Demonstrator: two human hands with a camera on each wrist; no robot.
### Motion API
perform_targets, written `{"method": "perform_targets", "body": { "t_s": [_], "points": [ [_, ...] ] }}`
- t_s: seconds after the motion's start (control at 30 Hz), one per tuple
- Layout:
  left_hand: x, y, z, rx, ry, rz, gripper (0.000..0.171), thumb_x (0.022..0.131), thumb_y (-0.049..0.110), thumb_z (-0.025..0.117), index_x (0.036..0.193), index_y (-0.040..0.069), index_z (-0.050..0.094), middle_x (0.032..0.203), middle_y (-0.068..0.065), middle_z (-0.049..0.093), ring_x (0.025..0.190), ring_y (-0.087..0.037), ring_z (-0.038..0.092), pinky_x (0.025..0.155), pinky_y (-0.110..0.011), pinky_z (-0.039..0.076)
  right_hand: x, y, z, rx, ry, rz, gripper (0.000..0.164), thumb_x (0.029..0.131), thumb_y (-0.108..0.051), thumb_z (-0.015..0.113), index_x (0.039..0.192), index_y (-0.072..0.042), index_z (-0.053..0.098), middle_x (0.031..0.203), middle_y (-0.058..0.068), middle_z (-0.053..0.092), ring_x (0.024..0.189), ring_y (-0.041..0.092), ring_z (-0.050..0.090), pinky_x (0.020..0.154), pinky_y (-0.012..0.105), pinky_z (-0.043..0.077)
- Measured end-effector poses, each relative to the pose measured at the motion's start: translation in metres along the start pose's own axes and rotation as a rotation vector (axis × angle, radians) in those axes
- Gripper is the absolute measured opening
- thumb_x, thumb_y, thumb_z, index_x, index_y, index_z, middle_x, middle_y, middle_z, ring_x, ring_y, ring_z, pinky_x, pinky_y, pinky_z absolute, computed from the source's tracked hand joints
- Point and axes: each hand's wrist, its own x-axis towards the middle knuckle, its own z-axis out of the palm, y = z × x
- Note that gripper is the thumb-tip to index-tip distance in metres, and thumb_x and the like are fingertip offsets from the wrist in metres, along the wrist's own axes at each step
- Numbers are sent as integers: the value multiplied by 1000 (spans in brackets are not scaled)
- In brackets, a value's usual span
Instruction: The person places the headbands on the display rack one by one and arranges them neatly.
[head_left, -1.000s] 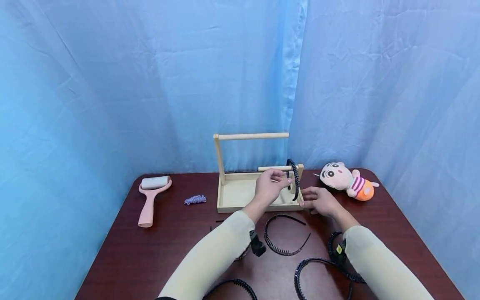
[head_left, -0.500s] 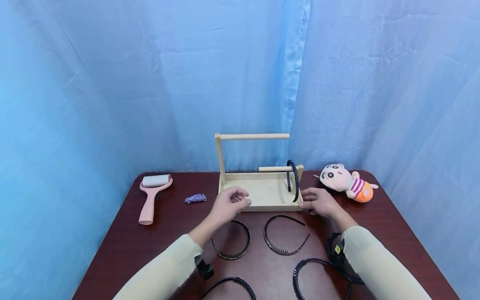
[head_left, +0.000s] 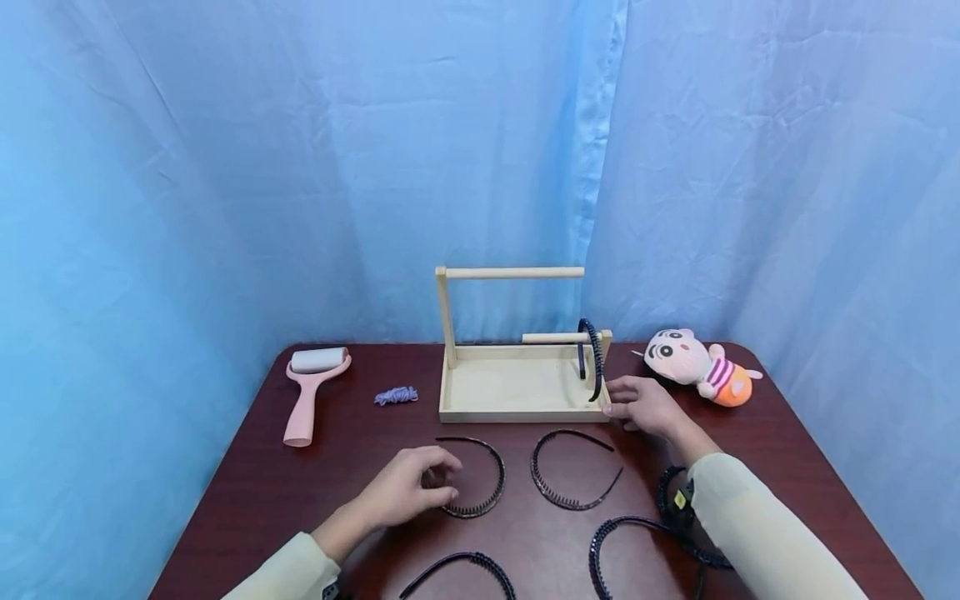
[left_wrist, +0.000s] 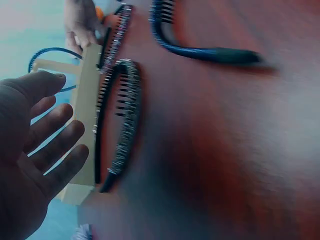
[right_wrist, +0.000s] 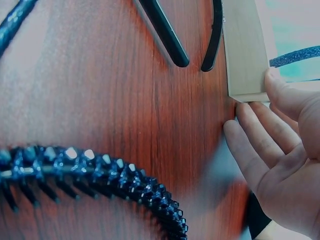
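Observation:
My left hand (head_left: 408, 487) hovers over the left side of a toothed black headband (head_left: 501, 479) lying on the table, its fingers loosely bent around nothing. In the left wrist view that headband (left_wrist: 131, 110) shows glittery stones along its band, apart from the fingers. At the right end of a pale wooden rack (head_left: 517, 383) with a tray base, my right hand (head_left: 648, 408) holds the corner, thumb at the rim and fingers against the outer side. One dark headband (head_left: 597, 362) hangs on the rack's short lower bar (head_left: 551, 338), close to the right post.
Another headband (head_left: 537, 471) lies in front of the rack. More lie nearer, one at front centre (head_left: 487, 562) and others by the right forearm. A pink lint roller (head_left: 303, 408) and purple cord (head_left: 396, 396) are left; a plush doll (head_left: 697, 367) is right.
My left hand has come away from the headband on the short bar and moved left and down to the headband on the table. The right hand has stayed at the rack's corner.

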Motion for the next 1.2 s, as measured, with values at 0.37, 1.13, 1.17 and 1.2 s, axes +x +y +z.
{"method": "perform_targets", "body": {
  "t_s": [0.37,1.13,1.17,1.2],
  "points": [
    [-13,-7,15,303,-85,82,30,88,24,81,116,15,75,105,9,70,101,-6,64,91,-28,53,1,4,-2,-14,-4,-14,55,95,-14,75,143,2,54,138,29,61,109,29,70,75,43,61],
    [-25,-14,22,612,-19,263,15,86,30,81,100,25,82,88,16,63,85,-5,61,72,-26,49,1,3,0,-1,-7,-29,56,95,-14,75,143,4,54,137,30,61,109,30,69,75,44,61],
    [-26,-14,22,615,-11,267,14,86,30,82,99,25,81,87,16,62,84,-5,61,72,-26,49,1,2,0,-2,-2,-24,55,94,-14,75,143,3,54,137,29,61,109,29,70,74,44,61],
    [-27,-14,21,616,-2,270,13,85,30,82,97,25,81,86,16,61,83,-5,61,71,-26,50,1,3,-1,-7,-3,-26,56,95,-14,75,143,4,54,137,29,61,108,29,70,74,44,61]
  ]
}}
